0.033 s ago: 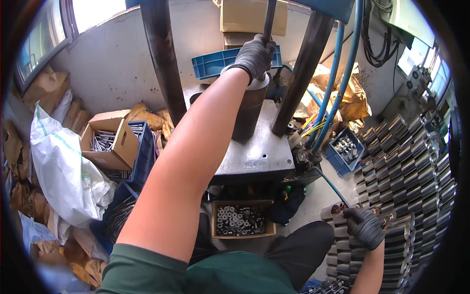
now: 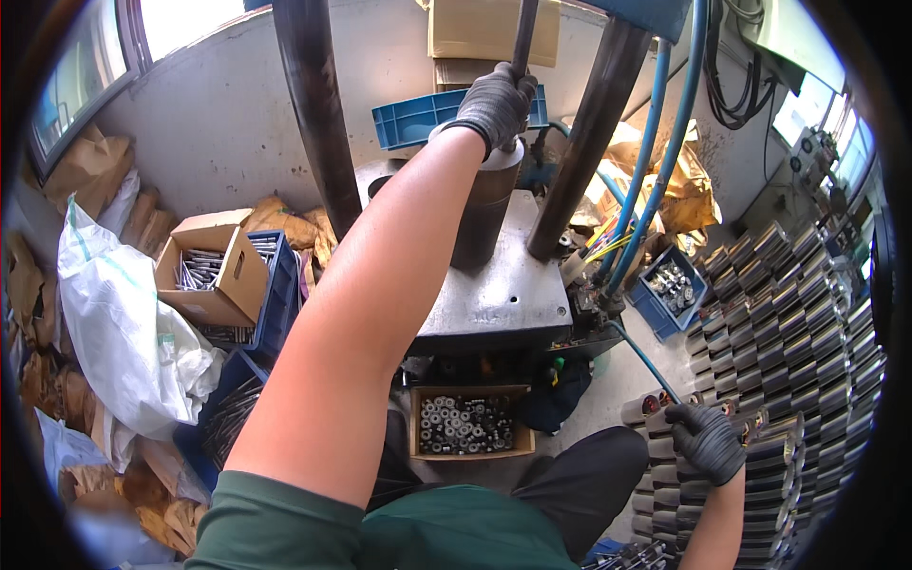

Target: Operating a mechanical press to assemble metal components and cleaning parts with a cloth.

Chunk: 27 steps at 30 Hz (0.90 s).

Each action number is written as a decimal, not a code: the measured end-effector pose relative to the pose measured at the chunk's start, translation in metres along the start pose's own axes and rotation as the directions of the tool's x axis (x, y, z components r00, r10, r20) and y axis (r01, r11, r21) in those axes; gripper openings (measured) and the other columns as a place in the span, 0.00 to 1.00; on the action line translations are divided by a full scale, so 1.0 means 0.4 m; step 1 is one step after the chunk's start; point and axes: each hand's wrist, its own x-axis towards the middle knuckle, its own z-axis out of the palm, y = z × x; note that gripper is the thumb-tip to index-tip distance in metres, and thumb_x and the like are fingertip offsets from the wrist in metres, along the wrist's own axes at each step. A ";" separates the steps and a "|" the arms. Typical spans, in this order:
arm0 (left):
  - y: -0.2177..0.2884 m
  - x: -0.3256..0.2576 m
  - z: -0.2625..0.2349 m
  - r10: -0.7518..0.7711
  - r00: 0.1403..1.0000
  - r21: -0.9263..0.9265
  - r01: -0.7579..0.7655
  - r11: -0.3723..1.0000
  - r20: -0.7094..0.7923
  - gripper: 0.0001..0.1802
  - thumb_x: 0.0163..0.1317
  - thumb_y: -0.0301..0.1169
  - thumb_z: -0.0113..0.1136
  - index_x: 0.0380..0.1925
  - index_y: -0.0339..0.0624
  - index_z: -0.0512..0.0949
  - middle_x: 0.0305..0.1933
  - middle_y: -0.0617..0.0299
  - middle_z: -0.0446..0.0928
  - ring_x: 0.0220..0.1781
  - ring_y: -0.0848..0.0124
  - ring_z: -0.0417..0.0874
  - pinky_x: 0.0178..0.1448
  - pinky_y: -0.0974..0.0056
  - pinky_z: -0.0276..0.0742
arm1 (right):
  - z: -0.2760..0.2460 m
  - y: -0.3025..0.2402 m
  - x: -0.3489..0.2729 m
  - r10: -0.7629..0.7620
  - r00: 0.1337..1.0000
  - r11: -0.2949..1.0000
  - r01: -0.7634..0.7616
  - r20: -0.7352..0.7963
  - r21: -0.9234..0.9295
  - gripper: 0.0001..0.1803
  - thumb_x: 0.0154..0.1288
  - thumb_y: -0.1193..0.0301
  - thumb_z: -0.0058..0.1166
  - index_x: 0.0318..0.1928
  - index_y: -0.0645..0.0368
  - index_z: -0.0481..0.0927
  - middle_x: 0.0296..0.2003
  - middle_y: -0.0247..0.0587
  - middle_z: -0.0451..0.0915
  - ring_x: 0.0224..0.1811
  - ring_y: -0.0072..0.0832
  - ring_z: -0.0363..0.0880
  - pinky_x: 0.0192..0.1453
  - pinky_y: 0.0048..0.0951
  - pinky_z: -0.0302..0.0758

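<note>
Both my hands wear dark grey gloves. My left hand (image 2: pixel 496 103) reaches forward and is closed around the lower end of a dark upright metal rod (image 2: pixel 524 33). Just under that hand, a grey metal cylinder (image 2: pixel 484 214) stands upright on the pale steel plate (image 2: pixel 503 309) of a press. My left forearm covers part of the plate and cylinder, and what lies inside the fist is hidden. Low on the right, my right hand (image 2: pixel 708 442) is wrapped round the end of a thin blue lever (image 2: pixel 646 363), which slopes up to the press's side.
Thick dark columns (image 2: pixel 318 114) flank the plate. On the right stand stacked metal cylinders (image 2: pixel 779 351) and a blue bin (image 2: pixel 670 294) of parts. A carton (image 2: pixel 415 427) of small round parts sits below the press. Leftward are a box of metal pins (image 2: pixel 214 271) and a white sack (image 2: pixel 123 323).
</note>
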 end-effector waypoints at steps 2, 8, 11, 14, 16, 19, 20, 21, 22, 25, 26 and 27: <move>-0.011 0.009 0.002 0.007 1.000 -0.002 -0.007 1.000 -0.002 0.21 0.78 0.44 0.58 0.57 0.38 0.78 0.35 0.54 0.87 0.36 0.67 0.89 0.46 0.60 0.86 | 0.001 0.010 -0.005 0.034 0.999 0.997 -0.034 0.003 0.074 0.13 0.64 0.76 0.59 0.49 0.61 0.86 0.39 0.52 0.88 0.40 0.46 0.89 0.49 0.40 0.83; -0.016 0.004 0.005 0.023 1.000 0.038 -0.022 0.999 -0.014 0.22 0.77 0.45 0.59 0.58 0.39 0.79 0.36 0.54 0.87 0.37 0.68 0.89 0.46 0.60 0.86 | -0.083 -0.036 0.130 -0.251 0.687 0.968 0.198 -0.681 -0.157 0.09 0.75 0.77 0.56 0.51 0.63 0.85 0.39 0.44 0.85 0.40 0.32 0.85 0.46 0.36 0.79; -0.035 0.018 0.015 0.035 0.999 -0.008 -0.035 0.999 -0.029 0.22 0.77 0.45 0.58 0.57 0.39 0.79 0.37 0.54 0.87 0.37 0.68 0.89 0.46 0.60 0.87 | -0.179 -0.016 0.266 -0.323 0.544 0.942 0.260 -0.774 -0.211 0.08 0.77 0.75 0.56 0.50 0.64 0.84 0.40 0.44 0.86 0.40 0.31 0.84 0.47 0.34 0.79; -0.026 0.012 0.012 0.022 1.000 -0.006 -0.022 1.000 -0.012 0.22 0.77 0.45 0.58 0.58 0.39 0.79 0.37 0.54 0.86 0.37 0.68 0.89 0.46 0.60 0.87 | -0.248 -0.044 0.383 -0.360 0.513 0.933 0.222 -0.779 -0.285 0.09 0.77 0.72 0.57 0.49 0.64 0.85 0.40 0.44 0.86 0.40 0.29 0.84 0.47 0.33 0.79; -0.012 0.007 0.013 0.008 1.000 -0.011 -0.008 1.000 0.004 0.22 0.77 0.45 0.59 0.58 0.38 0.78 0.37 0.54 0.86 0.38 0.68 0.89 0.46 0.61 0.87 | -0.274 -0.039 0.435 -0.326 0.555 0.945 0.196 -0.766 -0.260 0.09 0.77 0.70 0.58 0.48 0.64 0.85 0.38 0.45 0.87 0.39 0.31 0.85 0.47 0.33 0.80; -0.026 0.009 0.014 0.019 1.000 -0.001 -0.019 1.000 0.000 0.20 0.77 0.43 0.59 0.56 0.38 0.78 0.36 0.56 0.85 0.35 0.69 0.88 0.44 0.61 0.87 | -0.288 -0.056 0.477 -0.278 0.637 0.959 0.142 -0.719 -0.244 0.10 0.76 0.70 0.59 0.48 0.65 0.85 0.36 0.47 0.87 0.37 0.32 0.84 0.47 0.34 0.80; -0.033 0.009 0.015 0.022 1.000 -0.096 -0.020 0.995 0.019 0.18 0.77 0.41 0.60 0.55 0.39 0.78 0.35 0.58 0.84 0.34 0.69 0.87 0.44 0.61 0.87 | -0.286 -0.067 0.477 -0.277 0.636 0.960 0.160 -0.720 -0.228 0.10 0.75 0.70 0.59 0.46 0.66 0.85 0.36 0.50 0.87 0.36 0.34 0.85 0.47 0.35 0.80; -0.038 0.013 0.010 0.026 0.999 -0.184 -0.019 0.983 0.037 0.16 0.77 0.40 0.60 0.54 0.40 0.77 0.35 0.59 0.83 0.33 0.70 0.85 0.43 0.61 0.86 | -0.279 -0.076 0.481 -0.283 0.630 0.959 0.169 -0.723 -0.228 0.10 0.75 0.70 0.59 0.46 0.66 0.85 0.36 0.50 0.87 0.36 0.34 0.85 0.47 0.35 0.80; -0.019 -0.016 0.007 -0.005 0.997 -0.287 0.027 0.958 0.078 0.12 0.77 0.37 0.60 0.52 0.43 0.77 0.35 0.61 0.82 0.33 0.72 0.83 0.42 0.63 0.85 | -0.278 -0.076 0.474 -0.271 0.634 0.961 0.137 -0.724 -0.240 0.10 0.75 0.70 0.59 0.46 0.66 0.85 0.35 0.51 0.87 0.35 0.34 0.85 0.46 0.35 0.80; -0.004 -0.101 0.016 0.259 0.958 0.024 -0.258 0.966 -0.122 0.12 0.76 0.33 0.62 0.53 0.42 0.76 0.38 0.61 0.81 0.35 0.73 0.82 0.43 0.66 0.82 | -0.275 -0.062 0.468 -0.253 0.645 0.964 0.108 -0.721 -0.241 0.10 0.73 0.70 0.60 0.45 0.65 0.86 0.34 0.52 0.87 0.34 0.35 0.85 0.45 0.36 0.80; -0.010 -0.139 0.022 0.357 0.919 -0.096 -0.376 0.922 -0.165 0.13 0.73 0.36 0.63 0.52 0.45 0.76 0.38 0.52 0.83 0.39 0.58 0.84 0.43 0.56 0.81 | -0.271 -0.052 0.468 -0.269 0.632 0.960 0.118 -0.727 -0.252 0.10 0.72 0.70 0.60 0.45 0.65 0.86 0.34 0.52 0.87 0.34 0.36 0.85 0.44 0.36 0.80; -0.013 -0.186 0.030 0.445 0.869 -0.211 -0.487 0.848 -0.217 0.15 0.70 0.39 0.65 0.52 0.48 0.77 0.39 0.42 0.84 0.43 0.42 0.87 0.42 0.46 0.80 | -0.270 -0.044 0.462 -0.281 0.618 0.957 0.122 -0.734 -0.264 0.10 0.72 0.70 0.61 0.44 0.65 0.86 0.34 0.52 0.87 0.33 0.37 0.86 0.43 0.37 0.80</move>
